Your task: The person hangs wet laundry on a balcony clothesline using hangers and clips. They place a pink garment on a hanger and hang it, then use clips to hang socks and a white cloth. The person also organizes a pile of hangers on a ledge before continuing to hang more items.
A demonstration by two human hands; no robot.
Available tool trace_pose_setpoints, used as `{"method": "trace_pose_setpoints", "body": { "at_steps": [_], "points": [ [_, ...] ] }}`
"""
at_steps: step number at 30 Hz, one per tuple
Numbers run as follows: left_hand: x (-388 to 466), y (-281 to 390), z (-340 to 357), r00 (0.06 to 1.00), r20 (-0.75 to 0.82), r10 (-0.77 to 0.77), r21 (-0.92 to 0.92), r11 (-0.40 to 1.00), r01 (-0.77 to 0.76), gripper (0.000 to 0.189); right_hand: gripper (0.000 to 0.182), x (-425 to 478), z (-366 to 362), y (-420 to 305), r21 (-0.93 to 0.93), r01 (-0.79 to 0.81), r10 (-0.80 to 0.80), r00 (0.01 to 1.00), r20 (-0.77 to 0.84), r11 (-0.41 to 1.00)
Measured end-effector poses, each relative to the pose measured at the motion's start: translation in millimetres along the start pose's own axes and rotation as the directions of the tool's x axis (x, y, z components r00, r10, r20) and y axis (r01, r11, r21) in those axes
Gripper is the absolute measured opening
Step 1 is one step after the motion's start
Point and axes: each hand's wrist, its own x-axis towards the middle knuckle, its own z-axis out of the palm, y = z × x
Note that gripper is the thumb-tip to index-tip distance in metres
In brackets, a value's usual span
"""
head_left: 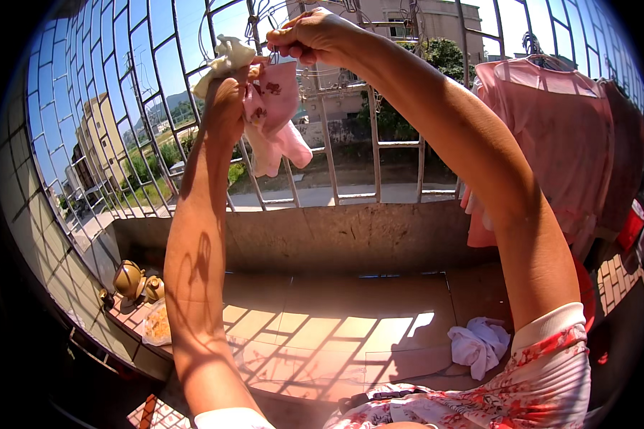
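Note:
Both my hands are raised near the window bars. My left hand (229, 88) grips a pair of pink socks (279, 102) with dark patches near the top; their toes hang down. A crumpled cream cloth (228, 56) sits at the same hand, its lower part hidden behind the wrist. Just above the socks, my right hand (314, 37) pinches a thin metal wire clip (273, 53) at the sock's upper edge. Whether the clip bites the fabric is hard to see.
Metal window bars (375, 161) rise behind a low wall (333, 236). Pink garments (553, 139) hang at right. A white cloth (480, 346) lies crumpled on the tiled ledge (311, 327). Brown pots (129, 279) and a bag of orange pieces (157, 324) stand at left.

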Motion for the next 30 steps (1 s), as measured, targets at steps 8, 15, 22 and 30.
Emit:
{"method": "trace_pose_setpoints", "body": {
  "at_steps": [8, 15, 22, 30],
  "points": [
    [-7.9, -6.6, 10.5, 0.981, -0.159, -0.110, -0.187, 0.979, 0.079, 0.015, 0.021, -9.1, 1.0, 0.1, -0.058, -0.041, 0.040, 0.999, -0.022, 0.997],
    [-8.6, -2.3, 4.7, 0.975, -0.062, -0.212, -0.265, 0.946, 0.189, 0.010, 0.021, -10.4, 4.4, -4.6, -0.037, -0.061, 0.061, 0.998, -0.004, 0.997],
    [-14.9, 1.0, 16.8, 0.969, -0.124, -0.215, -0.094, 0.974, 0.204, 0.016, 0.022, -14.6, 3.3, -8.2, -0.031, -0.070, 0.071, 0.997, 0.017, 0.997],
    [-9.2, -2.9, 14.8, 0.986, -0.162, -0.050, -0.001, 0.999, 0.050, 0.012, 0.021, -15.2, 2.4, -9.0, -0.021, -0.072, 0.072, 0.997, 0.012, 0.997]
  ]
}}
